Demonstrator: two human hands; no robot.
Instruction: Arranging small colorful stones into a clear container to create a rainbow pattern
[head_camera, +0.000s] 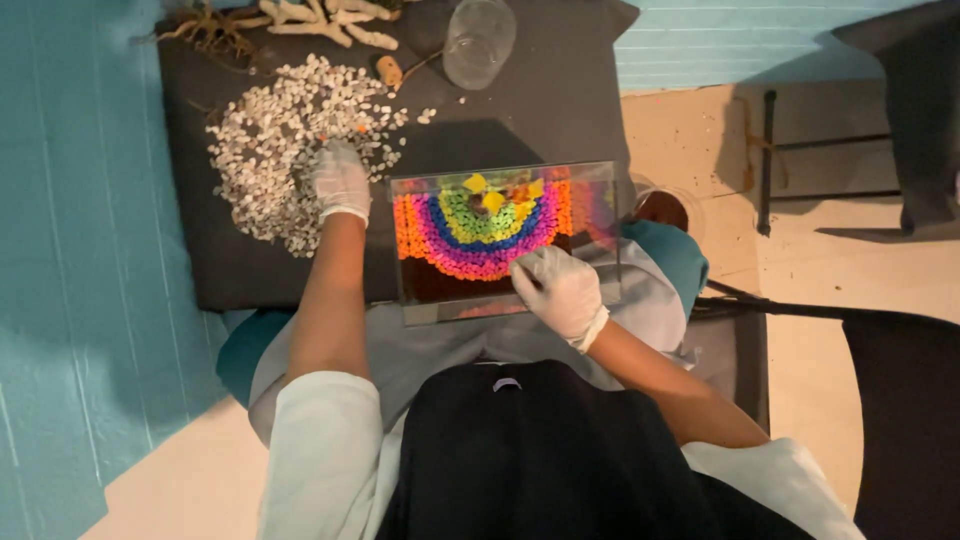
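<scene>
Closest to me is my black apron (560, 450) and, just past it, my right hand (560, 290) in a white glove, fingers curled loosely and resting on the near face of the clear tank (505, 240); I cannot tell whether it pinches anything. The tank sits on my lap, tilted toward me, and through its wall I see the rainbow of coloured pebbles (480, 235) laid in arcs: orange outside, then pink, purple, blue and green, with a few yellow pieces (492, 195) at the centre. My left hand (340, 180), also gloved, reaches further out, just left of the tank's far corner, fingers bent down into the edge of the heap of white pebbles (290, 140); whether it has hold of any I cannot tell. That heap lies spread over the dark mat (560, 100) on the blue floor (80, 250). Beyond it a small cork (388, 71) lies near a clear glass jar (478, 42), and at the mat's far edge rest pale branching driftwood (325, 20) and a tangle of brown roots (205, 30)
</scene>
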